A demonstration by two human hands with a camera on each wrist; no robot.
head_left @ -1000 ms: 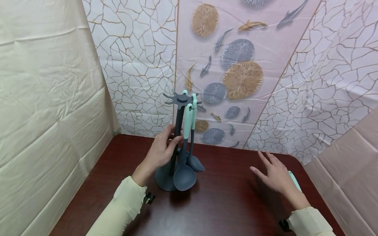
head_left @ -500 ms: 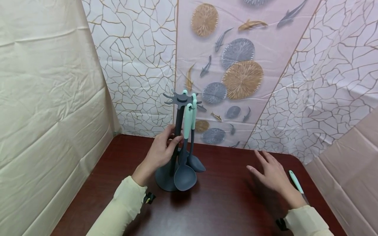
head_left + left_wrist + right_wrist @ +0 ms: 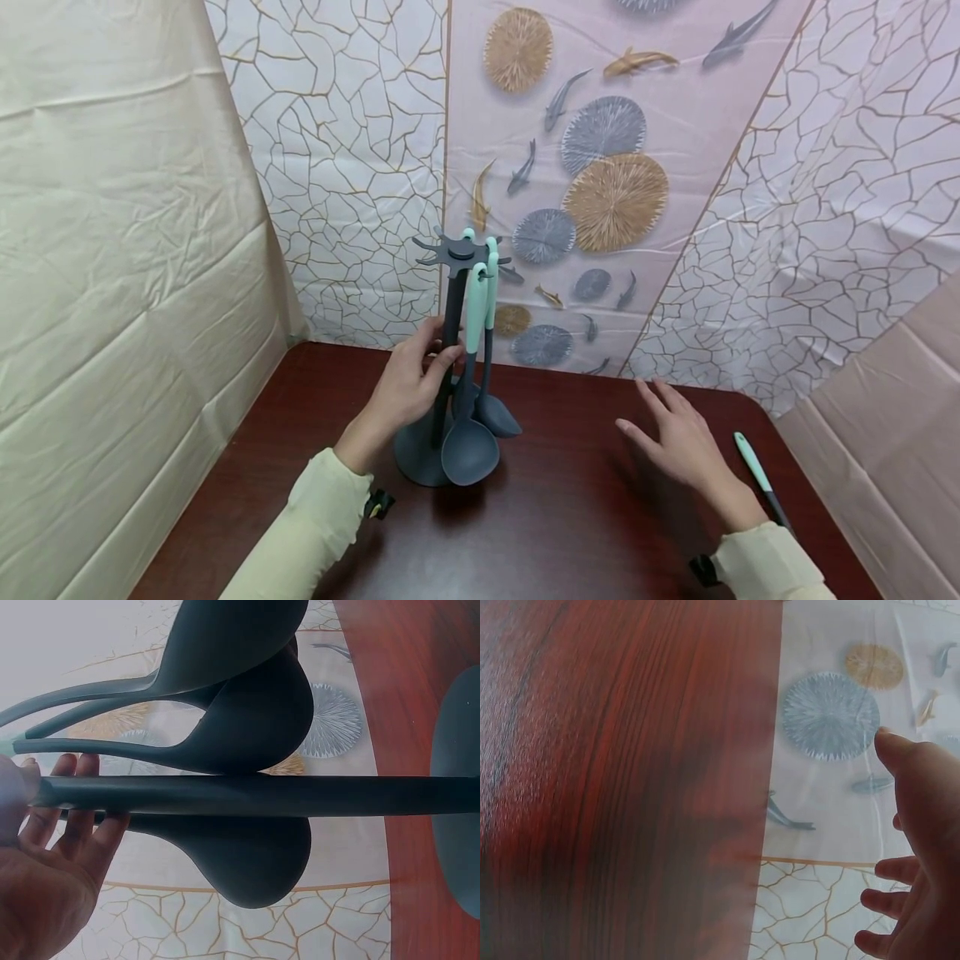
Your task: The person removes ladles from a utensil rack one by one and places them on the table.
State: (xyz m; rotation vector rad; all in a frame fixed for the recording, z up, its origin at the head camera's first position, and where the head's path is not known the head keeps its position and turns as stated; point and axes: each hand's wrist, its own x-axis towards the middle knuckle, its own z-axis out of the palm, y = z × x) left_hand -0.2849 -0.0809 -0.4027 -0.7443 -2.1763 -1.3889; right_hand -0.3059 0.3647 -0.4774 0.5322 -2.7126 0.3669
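Grey utensil stand [image 3: 448,350] on the dark table [image 3: 570,517], its pole gripped by the left hand [image 3: 408,387], ladles [image 3: 469,450] hanging just beside it, right hand [image 3: 678,442] fingers spread, holding nothing, loose mint-handled utensil [image 3: 759,477] near its outer side, no readable writing.

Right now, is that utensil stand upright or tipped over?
Upright. The stand sits on its round base on the table, pole vertical, ladles hanging straight down; the left hand grips the pole.
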